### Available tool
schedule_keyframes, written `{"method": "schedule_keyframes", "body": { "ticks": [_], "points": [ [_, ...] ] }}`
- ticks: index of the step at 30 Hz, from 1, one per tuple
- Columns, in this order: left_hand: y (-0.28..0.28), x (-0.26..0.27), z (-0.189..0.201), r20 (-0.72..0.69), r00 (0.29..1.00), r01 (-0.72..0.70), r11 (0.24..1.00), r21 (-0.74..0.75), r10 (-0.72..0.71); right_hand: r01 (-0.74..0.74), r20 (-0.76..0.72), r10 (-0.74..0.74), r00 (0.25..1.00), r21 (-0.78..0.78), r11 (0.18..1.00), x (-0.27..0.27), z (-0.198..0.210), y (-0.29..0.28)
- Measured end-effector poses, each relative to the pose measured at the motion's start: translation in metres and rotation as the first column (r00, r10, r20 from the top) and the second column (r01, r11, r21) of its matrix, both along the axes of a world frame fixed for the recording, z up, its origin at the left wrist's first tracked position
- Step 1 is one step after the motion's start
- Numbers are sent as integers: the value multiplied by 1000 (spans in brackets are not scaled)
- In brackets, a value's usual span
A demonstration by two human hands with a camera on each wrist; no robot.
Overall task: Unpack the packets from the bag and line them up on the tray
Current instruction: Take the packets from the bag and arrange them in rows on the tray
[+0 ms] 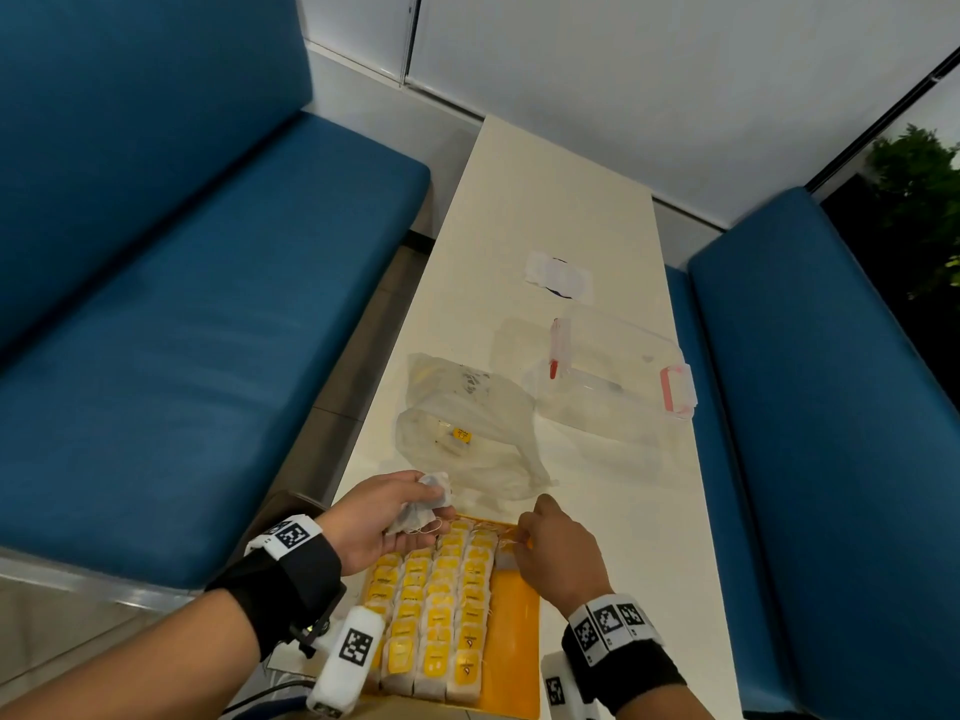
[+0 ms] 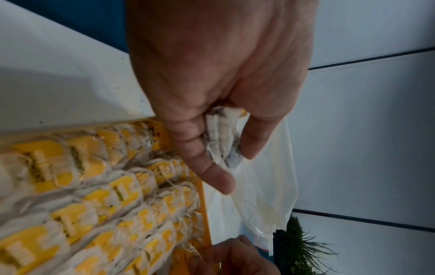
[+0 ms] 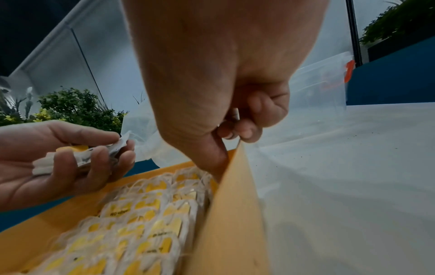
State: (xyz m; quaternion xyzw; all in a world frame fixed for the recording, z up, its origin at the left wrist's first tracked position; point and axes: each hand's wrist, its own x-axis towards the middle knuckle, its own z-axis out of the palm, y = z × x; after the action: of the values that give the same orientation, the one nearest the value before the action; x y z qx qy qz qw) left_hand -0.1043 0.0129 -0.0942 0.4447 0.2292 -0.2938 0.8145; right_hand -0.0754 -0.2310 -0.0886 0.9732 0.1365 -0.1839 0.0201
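An orange tray point(image 1: 514, 631) at the table's near edge holds several rows of white packets with yellow tags point(image 1: 441, 605). My left hand point(image 1: 431, 504) hovers over the tray's far left corner and grips a small bunch of packets point(image 1: 423, 506), also seen in the left wrist view point(image 2: 221, 134). My right hand point(image 1: 524, 537) is at the tray's far right corner, fingers curled, pinching a packet point(image 1: 506, 558) down beside the last row. Beyond the tray lies the crumpled clear bag point(image 1: 467, 433), with one yellow-tagged packet point(image 1: 461, 434) inside it.
A clear plastic box with pink latches point(image 1: 618, 376) stands right of the bag, and a white paper point(image 1: 558, 275) lies farther back. The long white table point(image 1: 519, 200) runs between two blue benches point(image 1: 208, 330). The tray's right strip is bare.
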Motion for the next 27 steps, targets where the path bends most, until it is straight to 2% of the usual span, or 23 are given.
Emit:
{"method": "schedule_keyframes", "body": {
  "ticks": [7,17,20,23,25,27],
  "points": [
    [-2,-1,-1,-5,1000,-4,1000,8,4,75,24,-77,997,68,995,-5,-8,-1],
    [-1,-4,1,-33,999,-20,1000,-24,19,99,28,-105,994,169,981,-6,-9,-5],
    [0,-5,0,-32,999,-6,1000,-27,5,96,120,-125,985,227,969,-14,1,-5],
    [-2,-6,2,-9,1000,20,1000,-13,-20,17,221,-131,967,454,891,-22,15,1],
    [-4,-7,4,15,998,54,999,-2,-54,-104,239,-55,969,603,791,-24,27,11],
    [-7,-7,8,53,992,114,993,5,-114,-206,252,47,967,653,729,-24,37,21]
  ]
}}
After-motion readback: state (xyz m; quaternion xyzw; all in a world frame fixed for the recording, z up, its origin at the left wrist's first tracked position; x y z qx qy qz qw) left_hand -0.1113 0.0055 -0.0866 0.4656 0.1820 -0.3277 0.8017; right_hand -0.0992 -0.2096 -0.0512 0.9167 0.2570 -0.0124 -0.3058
